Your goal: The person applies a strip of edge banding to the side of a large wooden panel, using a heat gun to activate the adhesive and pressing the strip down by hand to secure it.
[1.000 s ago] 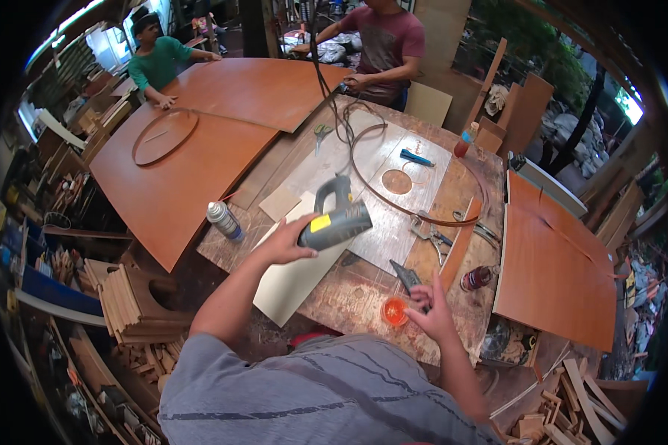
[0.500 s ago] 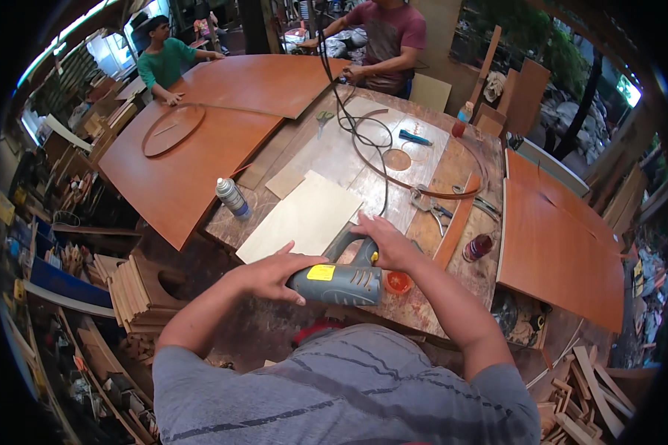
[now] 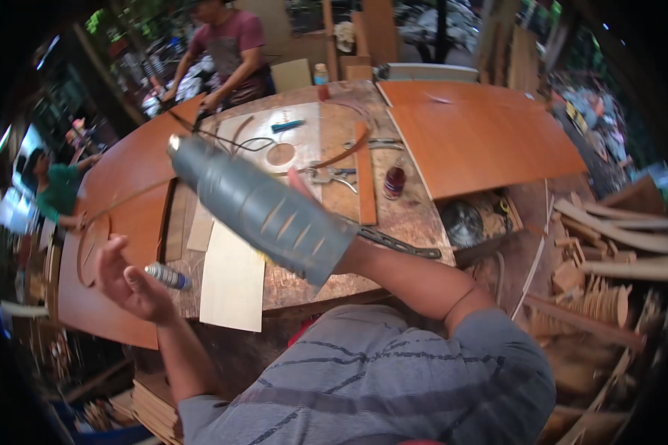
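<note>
A grey heat gun (image 3: 260, 208) with a metal nozzle is raised over the workbench, close to my head, nozzle toward the upper left. My right hand (image 3: 303, 185) holds it from behind; the gun's body hides the handle and most of my fingers. To the left, my left hand (image 3: 135, 283) is lifted with fingers apart and nothing in it. The spray can (image 3: 168, 276) stands nearest to that hand. Under the gun lies a pale plywood piece (image 3: 231, 297), overhanging the bench's near edge.
Large orange-brown panels (image 3: 482, 133) flank the workbench (image 3: 416, 230). Locking pliers (image 3: 334, 176), a wood strip (image 3: 365, 178) and a dark red bottle (image 3: 394, 182) lie or stand between. Two people are by the far left panel (image 3: 137, 159). Wood offcuts (image 3: 608, 222) pile up at right.
My right hand has lifted the heat gun and swung its nozzle to the upper left. My left hand has let go of its body and moved left. The view has turned right.
</note>
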The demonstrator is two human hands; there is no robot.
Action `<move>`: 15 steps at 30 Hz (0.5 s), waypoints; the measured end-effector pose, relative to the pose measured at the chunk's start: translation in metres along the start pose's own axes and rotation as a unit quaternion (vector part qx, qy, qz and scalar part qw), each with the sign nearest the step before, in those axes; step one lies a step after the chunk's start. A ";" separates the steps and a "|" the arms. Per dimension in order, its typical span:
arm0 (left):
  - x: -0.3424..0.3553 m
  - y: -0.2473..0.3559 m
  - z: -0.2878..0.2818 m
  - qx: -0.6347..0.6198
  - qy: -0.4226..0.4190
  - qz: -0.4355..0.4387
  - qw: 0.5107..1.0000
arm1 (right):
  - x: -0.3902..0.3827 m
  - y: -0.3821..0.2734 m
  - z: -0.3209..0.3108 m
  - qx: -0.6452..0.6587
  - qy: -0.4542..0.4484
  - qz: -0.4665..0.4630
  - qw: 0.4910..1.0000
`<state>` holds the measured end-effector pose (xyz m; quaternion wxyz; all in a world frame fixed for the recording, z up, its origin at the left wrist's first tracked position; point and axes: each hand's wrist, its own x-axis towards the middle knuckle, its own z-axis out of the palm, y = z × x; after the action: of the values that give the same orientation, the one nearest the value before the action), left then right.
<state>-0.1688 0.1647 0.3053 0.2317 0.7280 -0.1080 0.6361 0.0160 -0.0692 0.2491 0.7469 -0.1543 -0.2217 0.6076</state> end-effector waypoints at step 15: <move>-0.133 0.050 0.194 -0.480 -0.737 -0.265 0.394 | -0.163 0.000 0.026 -0.394 0.366 -0.437 0.721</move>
<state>-0.0439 0.0115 0.1694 0.5298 0.6739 -0.3253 -0.3993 -0.0240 -0.2293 0.2479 0.8245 -0.5309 -0.1932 -0.0314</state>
